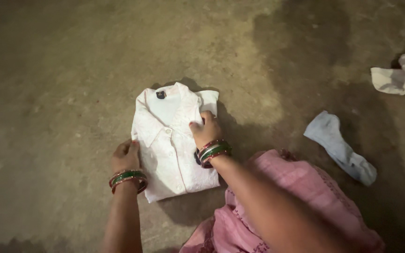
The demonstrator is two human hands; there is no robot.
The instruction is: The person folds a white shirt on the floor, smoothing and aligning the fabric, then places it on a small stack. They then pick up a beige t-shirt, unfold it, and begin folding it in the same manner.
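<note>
**Folded white shirt under two hands**

On the bare concrete floor [62, 70], in the middle of the view, a white collared shirt [172, 150] is lying folded into a neat rectangle, collar up and button placket showing. It is looking light, soft and limp, a thin cloth that will likely sag and unfold if lifted by one corner; the safest holds are probably the two long side edges, or a flat palm slid beneath the stacked layers.

The left hand [125, 155] is curling loosely against the shirt's left edge, fingers bent and closing on nothing that can be seen. The right hand [206, 131] is pressing down on the upper right part, near the shoulder fold, fingers bent over the cloth; whether it is pinching a layer cannot be told. Both wrists are wearing red and green bangles [214, 152].

Counting outward: one shirt, two hands, one pink garment [277, 197] covering the person's lap just beside the shirt, one pale blue cloth [341, 147] lying well apart to the right, and one crumpled white cloth [401, 75] near the far right edge.
</note>
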